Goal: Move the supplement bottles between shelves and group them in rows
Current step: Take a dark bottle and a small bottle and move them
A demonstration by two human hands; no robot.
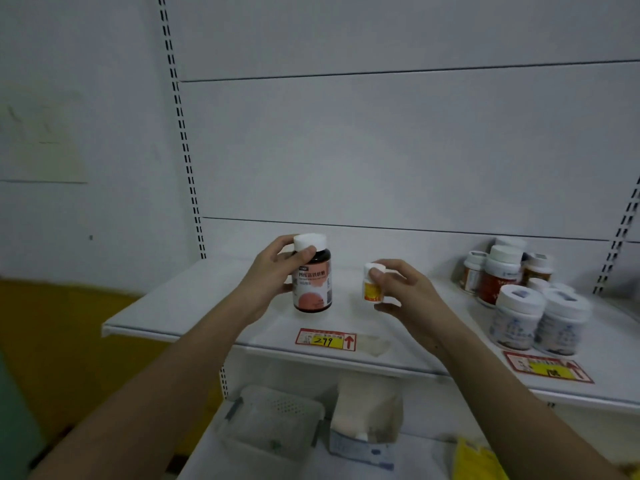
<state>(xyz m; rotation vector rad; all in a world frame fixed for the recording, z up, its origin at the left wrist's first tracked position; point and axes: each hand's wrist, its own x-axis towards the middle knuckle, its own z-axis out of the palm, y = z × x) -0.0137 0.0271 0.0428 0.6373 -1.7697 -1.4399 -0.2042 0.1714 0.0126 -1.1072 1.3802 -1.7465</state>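
Supplement bottles sit in both hands above the upper white shelf (194, 306). A dark bottle (312, 285) with a white cap and pink label stands upright, its base at or just above the shelf surface; I cannot tell if it touches. The left hand (273, 271) clamps it near the top, thumb across the front just under the cap, the other fingers wrapped behind. Just right of that thumb, a small yellow-labelled bottle (372, 284) with a white cap is pinched in the right hand (405, 289), thumb on its cap edge, fingers curled around its far side. Well right of those fingers, a cluster of white-capped bottles (519, 292) stands in rows on the same shelf. Below both wrists, a red and yellow price tag (325, 339) sits on the shelf's front edge.
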